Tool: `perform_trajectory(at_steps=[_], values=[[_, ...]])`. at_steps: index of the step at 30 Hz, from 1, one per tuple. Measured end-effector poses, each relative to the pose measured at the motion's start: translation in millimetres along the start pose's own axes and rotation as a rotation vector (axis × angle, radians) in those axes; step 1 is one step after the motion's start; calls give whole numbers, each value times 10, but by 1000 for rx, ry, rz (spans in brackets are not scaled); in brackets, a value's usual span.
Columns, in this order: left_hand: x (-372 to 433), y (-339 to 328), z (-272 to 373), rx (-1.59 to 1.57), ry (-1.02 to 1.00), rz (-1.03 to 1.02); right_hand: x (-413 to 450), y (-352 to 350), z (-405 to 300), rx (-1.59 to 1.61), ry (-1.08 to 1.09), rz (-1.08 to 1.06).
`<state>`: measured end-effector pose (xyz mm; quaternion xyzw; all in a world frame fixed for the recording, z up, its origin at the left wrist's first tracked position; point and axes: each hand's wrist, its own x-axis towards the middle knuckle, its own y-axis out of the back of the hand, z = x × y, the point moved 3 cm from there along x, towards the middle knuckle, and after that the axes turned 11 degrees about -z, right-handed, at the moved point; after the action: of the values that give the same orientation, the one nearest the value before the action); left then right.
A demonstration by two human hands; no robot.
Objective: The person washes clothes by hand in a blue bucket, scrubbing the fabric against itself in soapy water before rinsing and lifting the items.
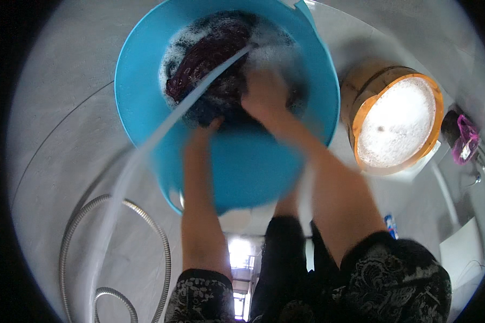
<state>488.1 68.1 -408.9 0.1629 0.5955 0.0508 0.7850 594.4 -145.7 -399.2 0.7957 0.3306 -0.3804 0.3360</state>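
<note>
A large blue plastic tub (242, 169) stands before me with sudsy water and dark wet fabric (214, 54) in it, dark red on the left. My left hand (208, 124) is at the near side of the fabric, its fingers partly under the dark cloth and water. My right hand (266, 91) is blurred and reaches into the foam right of the middle; its fingertips are hidden. A stream of water (157, 139) arcs from the lower left over the tub and lands beside my right hand.
Right of the tub, a wooden bucket (361, 91) holds white foam. Beyond it lies a pink plastic bag (464, 139). A coiled metal shower hose (165, 250) rests on the grey floor at lower left. A blue and white packet (391, 226) and a white panel (462, 252) are at lower right.
</note>
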Motion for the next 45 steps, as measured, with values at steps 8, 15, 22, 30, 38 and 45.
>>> perform_trajectory(at_steps=[8,15,22,30,38,45], values=[[-2168,-551,467,-317,-298,-105,-1229,-30,331,1041,-156,-24],[-3087,-49,803,-730,-647,-158,-1978,434,-380,659,161,-128],[-1618,240,917,497,-561,243,-1518,777,-188,217,42,331],[-144,-762,877,947,-149,68,-142,-241,185,-152,-32,46],[929,-845,371,1395,-129,-262,319,-68,201,-231,-68,-166],[242,-905,603,1384,-124,-215,-803,25,-4,-370,175,80]])
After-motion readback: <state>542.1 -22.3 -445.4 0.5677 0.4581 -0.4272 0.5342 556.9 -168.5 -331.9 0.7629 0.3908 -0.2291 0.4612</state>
